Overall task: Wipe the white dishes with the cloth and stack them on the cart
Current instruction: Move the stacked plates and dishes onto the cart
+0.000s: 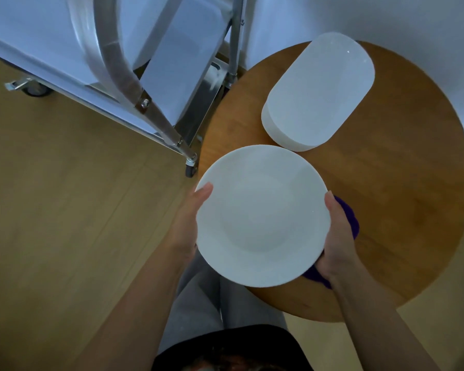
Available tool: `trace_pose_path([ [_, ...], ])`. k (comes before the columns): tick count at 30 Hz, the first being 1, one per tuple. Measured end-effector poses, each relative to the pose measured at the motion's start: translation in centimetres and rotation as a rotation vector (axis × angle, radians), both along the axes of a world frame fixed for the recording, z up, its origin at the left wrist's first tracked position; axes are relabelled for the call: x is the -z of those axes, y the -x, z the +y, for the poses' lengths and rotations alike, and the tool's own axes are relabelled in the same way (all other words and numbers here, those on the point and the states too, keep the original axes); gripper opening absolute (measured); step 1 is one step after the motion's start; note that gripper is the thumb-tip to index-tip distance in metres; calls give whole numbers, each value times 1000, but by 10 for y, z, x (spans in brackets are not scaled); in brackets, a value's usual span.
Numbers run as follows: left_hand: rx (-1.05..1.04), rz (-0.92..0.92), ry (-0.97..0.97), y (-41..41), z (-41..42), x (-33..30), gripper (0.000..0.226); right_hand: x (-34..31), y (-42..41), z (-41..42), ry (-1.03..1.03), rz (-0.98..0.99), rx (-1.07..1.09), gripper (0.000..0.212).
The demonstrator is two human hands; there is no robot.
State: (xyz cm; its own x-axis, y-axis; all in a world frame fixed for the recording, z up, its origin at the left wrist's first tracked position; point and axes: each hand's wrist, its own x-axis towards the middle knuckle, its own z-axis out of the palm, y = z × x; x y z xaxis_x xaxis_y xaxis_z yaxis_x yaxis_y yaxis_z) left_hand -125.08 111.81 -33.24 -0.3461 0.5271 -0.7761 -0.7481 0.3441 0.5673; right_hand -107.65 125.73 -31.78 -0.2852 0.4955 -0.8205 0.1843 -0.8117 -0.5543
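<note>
Plate (261, 215), round and white, is held level above the near edge of the round wooden table (413, 196), over the person's lap. Left hand (189, 223) grips its left rim, thumb on top. Right hand (336, 236) clasps the right rim with the purple cloth (350, 215) bunched beneath; how its hidden fingers lie I cannot tell. A stack of white dishes (316, 95) sits further back, the metal cart (177, 84) to the left. Gripped only at the edges, the smooth plate could slip against the cloth and drop.
</note>
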Motion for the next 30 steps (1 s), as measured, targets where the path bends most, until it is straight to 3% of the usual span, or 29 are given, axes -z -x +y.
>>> trace_pose_path([
  [6,87,-15,-1,11,-1,-11,71,-5,-2,8,40,1,-112,37],
  [8,177,23,25,13,0,-13,72,-7,-5,20,73,17,-193,48],
  [10,97,43,65,9,-2,-13,73,-5,-6,34,80,-4,-294,60],
  [13,-114,88,150,-16,-19,-9,70,-3,6,53,32,-9,-461,60],
  [18,-204,83,26,-54,-28,-12,60,-8,44,74,-83,-41,-660,44],
  [21,-249,52,-25,-56,-22,-14,64,-4,50,76,-82,1,-663,42],
  [27,-378,-36,-20,-60,-15,-15,40,1,47,68,-44,85,-538,31],
  [30,-423,-71,-48,-52,-19,-16,48,-5,48,61,-44,96,-525,33],
])
